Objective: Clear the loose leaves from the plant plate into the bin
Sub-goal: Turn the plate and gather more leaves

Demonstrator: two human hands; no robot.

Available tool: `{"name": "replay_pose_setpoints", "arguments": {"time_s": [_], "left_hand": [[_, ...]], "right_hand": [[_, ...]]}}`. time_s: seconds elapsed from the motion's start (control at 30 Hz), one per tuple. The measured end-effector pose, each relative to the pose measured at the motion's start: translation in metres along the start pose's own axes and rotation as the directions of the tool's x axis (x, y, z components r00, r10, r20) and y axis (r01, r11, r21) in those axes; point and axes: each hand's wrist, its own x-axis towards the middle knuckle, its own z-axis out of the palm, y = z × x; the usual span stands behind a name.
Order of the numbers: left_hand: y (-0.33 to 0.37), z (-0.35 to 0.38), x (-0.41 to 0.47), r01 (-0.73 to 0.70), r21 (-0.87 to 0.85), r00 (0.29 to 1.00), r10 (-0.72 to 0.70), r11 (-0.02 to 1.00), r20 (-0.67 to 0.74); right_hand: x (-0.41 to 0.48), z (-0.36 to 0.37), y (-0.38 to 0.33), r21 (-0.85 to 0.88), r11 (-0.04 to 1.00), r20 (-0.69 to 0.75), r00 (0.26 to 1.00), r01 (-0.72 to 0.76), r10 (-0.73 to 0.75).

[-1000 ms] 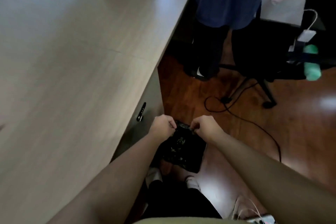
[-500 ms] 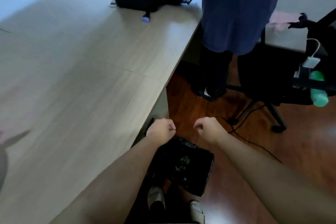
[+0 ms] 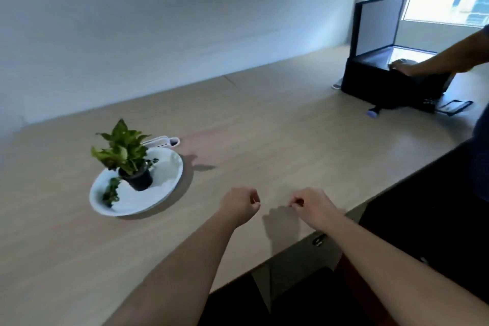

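A white plate (image 3: 164, 180) lies on the wooden table (image 3: 277, 140), left of centre. On it stands a small black pot (image 3: 139, 180) with a green plant (image 3: 121, 148). A sprig of loose leaves (image 3: 111, 192) lies on the plate's near left part, and a few small leaves (image 3: 153, 161) lie behind the pot. My left hand (image 3: 239, 206) and my right hand (image 3: 313, 208) hover over the table's near edge, right of the plate, both curled into fists with nothing seen in them. The bin is out of view.
A white strip-like object (image 3: 160, 142) lies behind the plate. At the far right a black case (image 3: 378, 82) stands with its lid up, and another person's hand (image 3: 403, 66) reaches into it. A drawer handle (image 3: 317, 241) shows under the table edge.
My view has swung up from the black bin on the floor to the table top. Both hands rose from the bin's rim to above the table edge, still curled.
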Motion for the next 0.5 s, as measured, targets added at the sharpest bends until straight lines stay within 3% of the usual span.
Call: {"name": "replay_pose_setpoints", "arguments": {"time_s": [0.27, 0.5], "left_hand": [[-0.149, -0.07, -0.06, 0.313, -0.071, 0.926, -0.321, 0.947, -0.197], [-0.283, -0.104, -0.077, 0.433, 0.032, 0.895, -0.426, 0.901, -0.13]], "right_hand": [[0.058, 0.066, -0.134, -0.062, 0.953, 0.148, 0.947, 0.296, -0.285], [0.11, 0.167, -0.228, -0.07, 0.891, 0.282, 0.866, 0.449, -0.414]]}}
